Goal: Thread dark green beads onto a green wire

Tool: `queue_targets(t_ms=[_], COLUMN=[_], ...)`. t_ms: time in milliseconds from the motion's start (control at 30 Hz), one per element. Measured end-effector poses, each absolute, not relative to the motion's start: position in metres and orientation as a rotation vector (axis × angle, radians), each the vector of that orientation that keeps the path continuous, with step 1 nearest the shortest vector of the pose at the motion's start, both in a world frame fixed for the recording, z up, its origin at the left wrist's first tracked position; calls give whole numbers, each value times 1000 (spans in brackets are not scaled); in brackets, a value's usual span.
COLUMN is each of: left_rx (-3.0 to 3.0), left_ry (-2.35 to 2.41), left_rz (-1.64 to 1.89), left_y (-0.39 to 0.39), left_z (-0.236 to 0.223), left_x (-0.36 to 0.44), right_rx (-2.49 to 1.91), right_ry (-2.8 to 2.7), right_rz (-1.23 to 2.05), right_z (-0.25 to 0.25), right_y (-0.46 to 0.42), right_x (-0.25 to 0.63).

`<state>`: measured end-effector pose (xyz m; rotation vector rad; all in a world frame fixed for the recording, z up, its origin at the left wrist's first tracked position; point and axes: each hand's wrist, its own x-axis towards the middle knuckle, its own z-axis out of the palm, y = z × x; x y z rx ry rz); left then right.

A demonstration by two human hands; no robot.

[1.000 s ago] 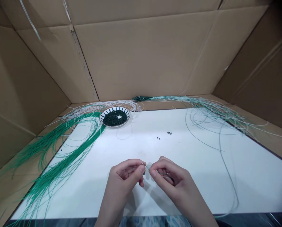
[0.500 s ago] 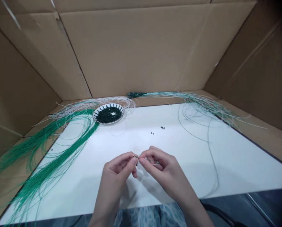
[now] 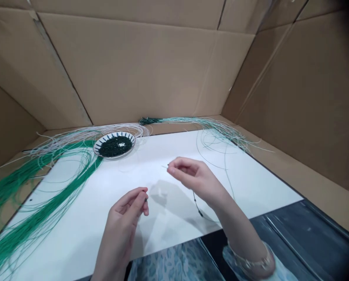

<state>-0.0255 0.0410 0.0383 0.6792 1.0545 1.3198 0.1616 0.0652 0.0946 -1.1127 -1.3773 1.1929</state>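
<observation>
Right now, a beaded cord (image 3: 200,213) is being held in the right hand (image 3: 194,177), its dark beads being hung below the palm, near the near edge of the white counter (image 3: 83,234). A pale tip (image 3: 164,167) is being left exposed, pointing left from the pinched fingertips. Nearer and further left, a small dark bead (image 3: 146,200) is being pinched by the left hand (image 3: 123,216), the two hands being kept apart. A patterned plate (image 3: 114,145) of dark beads is being supported at the far left, beyond both hands. Green cords (image 3: 71,187) are being spread along the left side, white cords (image 3: 110,128) are being bunched behind the plate, and a pale green bundle (image 3: 203,121) is being stretched along the far edge, towards the right.
</observation>
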Motion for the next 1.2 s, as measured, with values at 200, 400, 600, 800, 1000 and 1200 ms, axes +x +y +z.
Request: queue_targets(t_ms=[200, 400, 600, 800, 1000, 1200], left_rx=[510, 62, 84, 142, 121, 296], left_ry=[906, 886, 849, 766, 795, 822], left_rz=[1367, 1385, 1364, 1332, 1282, 1274], left_y=[39, 43, 42, 38, 33, 30], left_z=[43, 50, 54, 50, 57, 55], left_x=[-20, -15, -19, -22, -19, -20], right_rx=[-1129, -1220, -1257, -1217, -1173, -1243], right_ry=[-1406, -1350, -1266, -1337, -1433, -1348], right_rz=[1265, 1164, 1064, 881, 843, 894], right_z=[68, 55, 54, 52, 53, 58], right_y=[23, 18, 21, 14, 12, 8], right_x=[131, 109, 103, 104, 110, 111])
